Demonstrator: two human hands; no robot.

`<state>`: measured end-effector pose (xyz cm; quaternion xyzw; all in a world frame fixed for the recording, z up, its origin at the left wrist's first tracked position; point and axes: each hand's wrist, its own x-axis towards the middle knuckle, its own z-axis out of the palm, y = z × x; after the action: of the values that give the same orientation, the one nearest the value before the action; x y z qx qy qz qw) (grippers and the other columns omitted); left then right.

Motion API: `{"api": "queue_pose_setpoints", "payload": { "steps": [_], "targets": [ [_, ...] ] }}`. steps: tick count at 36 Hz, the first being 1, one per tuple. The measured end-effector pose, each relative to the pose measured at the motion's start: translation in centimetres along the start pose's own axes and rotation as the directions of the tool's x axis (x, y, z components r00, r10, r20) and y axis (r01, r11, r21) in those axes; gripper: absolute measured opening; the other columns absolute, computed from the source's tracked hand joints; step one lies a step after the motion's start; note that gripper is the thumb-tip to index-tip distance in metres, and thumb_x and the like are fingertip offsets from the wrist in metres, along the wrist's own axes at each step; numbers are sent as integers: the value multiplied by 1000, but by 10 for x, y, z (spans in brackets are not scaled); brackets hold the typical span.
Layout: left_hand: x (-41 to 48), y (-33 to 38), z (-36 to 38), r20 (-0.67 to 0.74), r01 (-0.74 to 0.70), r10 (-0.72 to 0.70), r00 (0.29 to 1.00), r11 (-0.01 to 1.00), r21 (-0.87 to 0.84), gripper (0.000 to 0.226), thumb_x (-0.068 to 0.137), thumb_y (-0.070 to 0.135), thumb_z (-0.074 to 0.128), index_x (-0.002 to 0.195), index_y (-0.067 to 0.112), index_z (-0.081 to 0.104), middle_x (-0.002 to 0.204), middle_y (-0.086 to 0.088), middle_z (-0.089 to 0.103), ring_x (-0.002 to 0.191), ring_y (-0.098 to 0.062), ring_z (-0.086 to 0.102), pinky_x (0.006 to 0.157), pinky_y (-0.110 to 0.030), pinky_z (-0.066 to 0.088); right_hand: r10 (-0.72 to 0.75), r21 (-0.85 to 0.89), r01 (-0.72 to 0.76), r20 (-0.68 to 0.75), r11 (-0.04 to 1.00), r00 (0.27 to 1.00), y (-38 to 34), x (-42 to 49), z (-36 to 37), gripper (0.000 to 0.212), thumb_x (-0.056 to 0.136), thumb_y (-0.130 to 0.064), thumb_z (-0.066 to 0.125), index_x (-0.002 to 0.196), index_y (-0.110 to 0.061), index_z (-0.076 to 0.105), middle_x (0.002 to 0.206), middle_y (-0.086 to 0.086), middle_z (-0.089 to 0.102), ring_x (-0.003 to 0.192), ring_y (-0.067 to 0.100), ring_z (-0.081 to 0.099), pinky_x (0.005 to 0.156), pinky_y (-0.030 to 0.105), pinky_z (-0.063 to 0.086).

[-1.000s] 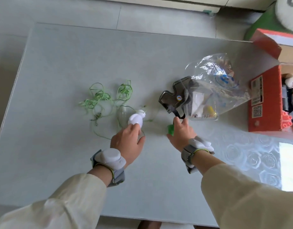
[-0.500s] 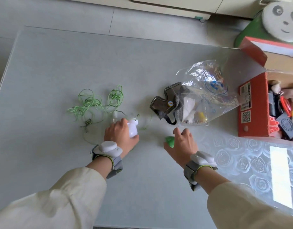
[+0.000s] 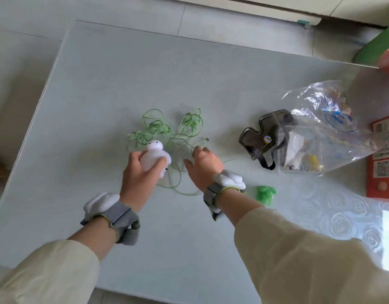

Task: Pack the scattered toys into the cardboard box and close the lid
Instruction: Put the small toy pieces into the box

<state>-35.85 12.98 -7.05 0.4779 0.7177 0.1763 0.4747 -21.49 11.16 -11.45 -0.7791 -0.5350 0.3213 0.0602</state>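
Observation:
My left hand (image 3: 138, 172) grips a round white robot figure (image 3: 155, 155) just above the table. A tangle of thin green string (image 3: 167, 128) lies behind and under it. My right hand (image 3: 203, 166) rests on the string's right strands with fingers spread and holds nothing. A small green toy (image 3: 264, 194) lies on the table to the right of my right wrist. A dark goggle-like mask (image 3: 266, 137) and a clear plastic bag (image 3: 325, 132) of small toys lie further right. The red cardboard box (image 3: 384, 159) shows only partly at the right edge.
The grey table (image 3: 189, 73) runs wide to the back and left. Its front right corner carries a rose-patterned sheet (image 3: 342, 218). A green object (image 3: 378, 47) stands on the floor beyond the box.
My right hand let go of the green toy and moved left onto the string. My left hand lifted the white figure. The camera swung left, so the box slid to the edge.

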Motion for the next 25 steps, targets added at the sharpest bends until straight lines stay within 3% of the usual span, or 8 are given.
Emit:
{"api": "queue_pose_setpoints", "payload": {
  "steps": [3,6,9,12,15,19,23,25],
  "targets": [
    [5,-10,-7,28,32,-28,999,990,-134,59,60,45,61,111,17,50,96,5,59,82,-12,58,69,-26,46,61,-43,-61,6,997,998,-5,8,5,32,93,-37,49,109,-8,47,110,12,57,99,35,55,68,33,37],
    [3,-15,-9,62,10,-3,998,994,-109,55,62,45,62,110,20,49,96,8,58,84,-13,58,71,-28,48,85,-77,-84,2,993,996,-7,8,0,15,92,-25,48,92,-11,44,95,11,57,79,32,50,63,31,33],
    [-5,-11,-9,116,5,2,993,998,-59,64,53,57,63,108,26,49,96,10,58,84,-11,59,73,-30,49,87,-32,-87,-8,996,996,-9,5,-13,16,91,-25,46,91,-10,42,82,7,48,72,28,44,61,30,31],
    [-18,-3,-2,180,15,-24,983,999,51,62,61,57,69,111,29,47,100,10,58,89,-15,58,76,-30,46,80,15,-80,13,997,997,-4,-3,-30,28,89,-24,48,110,-6,47,90,11,58,82,32,53,66,32,40],
    [-27,-1,12,212,-1,-28,977,991,136,56,71,49,71,114,24,46,105,1,59,94,-23,57,81,-33,48,56,49,-64,152,997,987,7,-14,-49,36,86,-23,51,119,-10,46,104,12,64,100,33,56,82,35,47],
    [-52,16,33,312,-17,-54,948,975,221,69,59,55,63,114,18,42,104,0,56,96,-26,57,83,-37,50,34,-46,-21,297,999,954,34,-39,-93,34,84,-23,56,118,-18,52,105,6,66,106,26,55,89,32,46],
    [-69,28,59,360,-73,-70,930,927,368,63,68,47,69,115,15,42,95,2,53,89,-24,54,68,-27,43,77,-76,-58,281,995,957,64,-60,-128,31,82,-22,58,112,-15,57,107,7,66,105,26,57,87,31,48],
    [-72,29,80,371,-120,-48,928,901,416,60,71,43,71,117,15,44,102,-2,59,99,-27,57,72,-27,42,93,-42,-85,250,995,964,82,-67,-139,30,82,-22,59,111,-14,57,107,7,66,104,26,58,87,31,48]
  ]
}}
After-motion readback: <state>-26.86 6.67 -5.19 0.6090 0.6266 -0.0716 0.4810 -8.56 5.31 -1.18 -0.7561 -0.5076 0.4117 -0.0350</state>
